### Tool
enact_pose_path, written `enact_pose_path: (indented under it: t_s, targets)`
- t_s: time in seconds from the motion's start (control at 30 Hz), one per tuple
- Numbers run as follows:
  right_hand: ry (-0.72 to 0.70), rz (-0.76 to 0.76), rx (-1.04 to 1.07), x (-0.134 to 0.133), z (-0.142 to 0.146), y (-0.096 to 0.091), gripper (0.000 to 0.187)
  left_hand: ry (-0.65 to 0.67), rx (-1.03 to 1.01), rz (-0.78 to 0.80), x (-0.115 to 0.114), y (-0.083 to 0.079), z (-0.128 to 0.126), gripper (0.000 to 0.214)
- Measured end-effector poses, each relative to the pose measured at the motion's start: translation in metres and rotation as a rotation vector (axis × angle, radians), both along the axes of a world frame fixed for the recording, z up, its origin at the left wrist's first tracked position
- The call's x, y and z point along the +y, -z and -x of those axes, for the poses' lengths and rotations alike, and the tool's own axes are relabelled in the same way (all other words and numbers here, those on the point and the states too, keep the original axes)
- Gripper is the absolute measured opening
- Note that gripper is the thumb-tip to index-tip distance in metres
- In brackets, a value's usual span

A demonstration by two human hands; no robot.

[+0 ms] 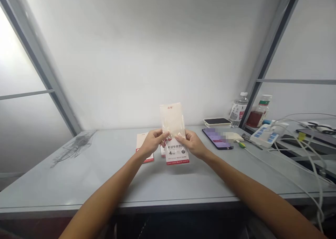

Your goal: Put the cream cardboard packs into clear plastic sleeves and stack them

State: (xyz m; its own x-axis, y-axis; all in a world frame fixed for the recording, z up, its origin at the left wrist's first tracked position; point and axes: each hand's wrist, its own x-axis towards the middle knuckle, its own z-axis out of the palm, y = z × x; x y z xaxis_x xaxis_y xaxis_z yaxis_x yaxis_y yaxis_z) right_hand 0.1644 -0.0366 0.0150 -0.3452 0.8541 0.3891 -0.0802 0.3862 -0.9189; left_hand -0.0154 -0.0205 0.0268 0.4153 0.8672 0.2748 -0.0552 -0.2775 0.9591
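Observation:
Both my hands hold up a clear-wrapped ruler set packet [173,121], tilted toward me above the desk. It has a pale upper part, a white label with dark print and a red strip along the bottom. My left hand [154,141] pinches its left side, thumb in front. My right hand [193,144] pinches the right side in the same way. Behind my left hand a second similar packet [149,159] lies on the desk, mostly covered. Part of another packet [163,152] shows between my left hand and the held one.
On the right of the desk [105,176] lie a phone [216,141] with a lit screen and a white-cased device [217,122]. Beyond are a water bottle [238,109], a jar [258,113], a power strip [265,135] and loose white cables. A clear crumpled wrapper [77,142] lies left.

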Motion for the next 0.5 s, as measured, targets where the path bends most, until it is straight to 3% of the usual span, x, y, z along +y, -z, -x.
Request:
enact_pose_path:
  t_s: [0.2, 0.5]
  targets:
    - [0.014, -0.044, -0.029, -0.001, 0.001, 0.002, 0.032, 0.039, 0.005, -0.021, 0.001, 0.000, 0.002, 0.031]
    - [0.027, -0.053, -0.051, 0.004, 0.003, 0.011, 0.031, -0.029, 0.075, -0.043, 0.002, 0.004, 0.002, 0.036]
